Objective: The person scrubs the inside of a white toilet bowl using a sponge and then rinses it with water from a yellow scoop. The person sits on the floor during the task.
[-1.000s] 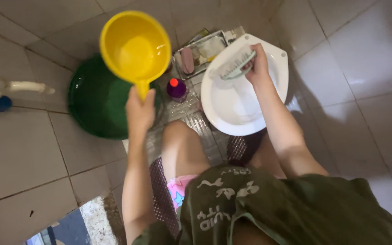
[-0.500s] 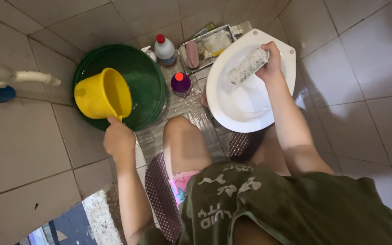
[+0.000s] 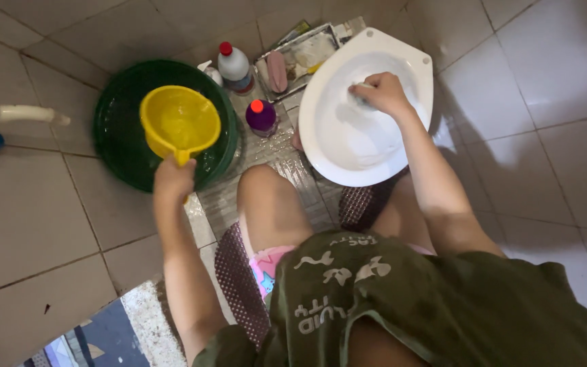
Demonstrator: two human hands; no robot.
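Gripping the yellow scoop by its handle, the left hand holds it over the green basin. Well apart to the right, the right hand curls around a brush, barely visible, inside the white bowl on the floor.

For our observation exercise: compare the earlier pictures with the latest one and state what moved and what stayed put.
The left hand swung the yellow scoop down from high up into the green basin. The right hand turned the brush bristles-down, pressing it inside the white bowl. Both grips, bowl, basin and bottles stayed.
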